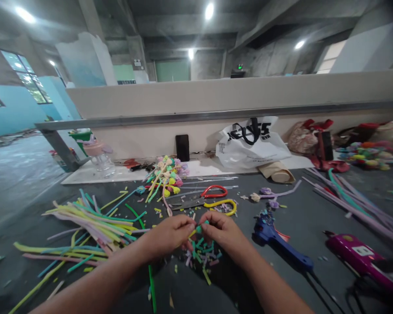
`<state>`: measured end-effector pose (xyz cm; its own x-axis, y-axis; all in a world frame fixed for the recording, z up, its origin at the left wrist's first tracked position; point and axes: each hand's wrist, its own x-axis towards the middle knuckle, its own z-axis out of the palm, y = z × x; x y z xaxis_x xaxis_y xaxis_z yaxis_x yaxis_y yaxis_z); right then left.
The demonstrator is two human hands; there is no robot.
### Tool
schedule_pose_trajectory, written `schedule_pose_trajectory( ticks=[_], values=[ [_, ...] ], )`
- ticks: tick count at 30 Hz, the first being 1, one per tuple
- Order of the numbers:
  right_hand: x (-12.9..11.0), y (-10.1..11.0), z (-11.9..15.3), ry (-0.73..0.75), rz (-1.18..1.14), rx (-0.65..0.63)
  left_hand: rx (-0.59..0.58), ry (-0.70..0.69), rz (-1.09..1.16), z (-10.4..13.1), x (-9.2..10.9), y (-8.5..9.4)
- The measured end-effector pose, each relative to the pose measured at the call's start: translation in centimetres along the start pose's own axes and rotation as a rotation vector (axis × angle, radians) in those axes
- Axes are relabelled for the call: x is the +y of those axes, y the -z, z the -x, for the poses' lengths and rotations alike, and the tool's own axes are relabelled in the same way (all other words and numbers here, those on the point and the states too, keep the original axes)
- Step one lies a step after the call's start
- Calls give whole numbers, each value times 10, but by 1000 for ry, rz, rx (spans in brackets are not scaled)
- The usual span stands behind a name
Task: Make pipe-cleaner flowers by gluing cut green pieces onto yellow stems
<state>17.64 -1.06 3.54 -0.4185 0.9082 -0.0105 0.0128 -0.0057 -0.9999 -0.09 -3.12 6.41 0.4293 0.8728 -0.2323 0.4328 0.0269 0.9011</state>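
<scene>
Head view: your left hand [177, 232] and right hand [222, 229] meet, both grips pinched closed on a small green piece [202, 225], above cut bits [205, 252] scattered on the dark surface [306, 220], nearer you than the scissors [192, 203].

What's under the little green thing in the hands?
Below the small green piece, between the left hand and right hand, cut bits, many green, some purple, lie on the dark table. Fingers cover part of what's beneath, so I can't tell what's there.
</scene>
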Motion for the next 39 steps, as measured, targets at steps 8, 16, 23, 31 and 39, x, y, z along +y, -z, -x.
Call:
schedule_pose_trajectory(
  ticks=[8,16,23,31,39],
  values=[
    [4,0,-1,16,40,-22,-30,53,202,-17,-17,-19],
    [10,5,-4,123,144,118,-124,51,732,-21,-31,-6],
    [27,9,-7,385,836,171,-174,-20,1077,-30,-53,7],
    [-47,-7,16,511,599,470,-215,-54,1048,-31,-61,-1],
    [-70,85,73,64,1001,622,-225,-21,1027,-27,-61,-1]
  ],
)
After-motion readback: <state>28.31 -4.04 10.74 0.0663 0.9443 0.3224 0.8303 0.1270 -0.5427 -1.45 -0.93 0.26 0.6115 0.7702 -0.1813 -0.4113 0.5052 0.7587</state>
